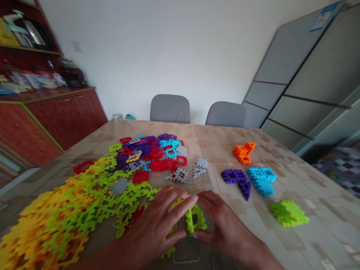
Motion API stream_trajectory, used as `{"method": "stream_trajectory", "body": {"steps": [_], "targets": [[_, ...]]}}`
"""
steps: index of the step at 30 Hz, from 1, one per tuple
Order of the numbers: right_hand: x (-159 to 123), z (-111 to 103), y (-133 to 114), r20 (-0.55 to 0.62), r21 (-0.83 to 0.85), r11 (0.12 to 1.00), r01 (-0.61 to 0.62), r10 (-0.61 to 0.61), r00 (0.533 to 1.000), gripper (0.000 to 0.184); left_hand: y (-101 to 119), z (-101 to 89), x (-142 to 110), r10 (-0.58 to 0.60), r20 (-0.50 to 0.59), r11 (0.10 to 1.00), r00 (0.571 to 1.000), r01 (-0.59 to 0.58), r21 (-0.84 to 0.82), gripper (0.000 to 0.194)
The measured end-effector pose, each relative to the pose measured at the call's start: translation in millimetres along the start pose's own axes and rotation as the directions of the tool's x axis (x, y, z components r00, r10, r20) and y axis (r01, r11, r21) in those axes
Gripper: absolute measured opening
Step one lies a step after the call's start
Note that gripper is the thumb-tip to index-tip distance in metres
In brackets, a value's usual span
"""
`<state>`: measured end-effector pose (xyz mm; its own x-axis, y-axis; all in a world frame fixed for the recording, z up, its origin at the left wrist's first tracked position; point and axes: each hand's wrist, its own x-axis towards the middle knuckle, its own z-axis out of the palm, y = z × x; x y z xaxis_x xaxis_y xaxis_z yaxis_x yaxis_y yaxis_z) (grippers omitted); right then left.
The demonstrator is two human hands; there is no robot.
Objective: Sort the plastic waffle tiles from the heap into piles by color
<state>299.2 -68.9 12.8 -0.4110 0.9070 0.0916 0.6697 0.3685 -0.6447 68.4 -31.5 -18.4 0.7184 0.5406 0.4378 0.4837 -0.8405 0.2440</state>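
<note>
Near the table's front edge, my left hand (160, 221) and my right hand (222, 215) meet around a lime-green interlocking plastic building piece (199, 218) with toothed edges and a square opening. The right fingers and thumb pinch its right side. My left thumb and fingers curl at its left side, partly over it. A bit of yellow (177, 203) shows under the left fingers; whether it is joined to the green piece is hidden. Another green piece (168, 252) lies partly covered below the left hand.
A heap of yellow pieces (36, 221) and green pieces (104, 191) spreads left, with red, purple, blue and grey ones behind. Grey pieces (200, 167) lie mid-table. On the right sit orange (244, 153), purple (234, 175), blue (262, 180) and green (289, 213) groups. Two chairs (170, 108) stand behind.
</note>
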Motion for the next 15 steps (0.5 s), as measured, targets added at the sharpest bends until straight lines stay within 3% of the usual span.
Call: {"method": "stream_trajectory", "body": {"steps": [3,7,15], "targets": [[-0.9,-7.7,4.1,0.079,-0.17,0.984,-0.044,0.058,0.995,0.053,-17.7,-8.8,-13.5,-0.128,0.047,0.992,0.991,0.129,-0.007,0.075],[-0.8,-2.9,6.5,0.136,-0.216,0.976,-0.042,0.072,0.988,0.049,-35.4,-21.6,-33.6,-0.239,0.076,0.97,0.968,0.241,-0.018,0.062],[-0.9,1.6,6.5,0.177,-0.257,0.964,-0.075,0.123,0.977,0.058,-33.3,-24.6,-66.4,-0.15,0.055,0.988,0.987,0.149,0.029,0.055]]}}
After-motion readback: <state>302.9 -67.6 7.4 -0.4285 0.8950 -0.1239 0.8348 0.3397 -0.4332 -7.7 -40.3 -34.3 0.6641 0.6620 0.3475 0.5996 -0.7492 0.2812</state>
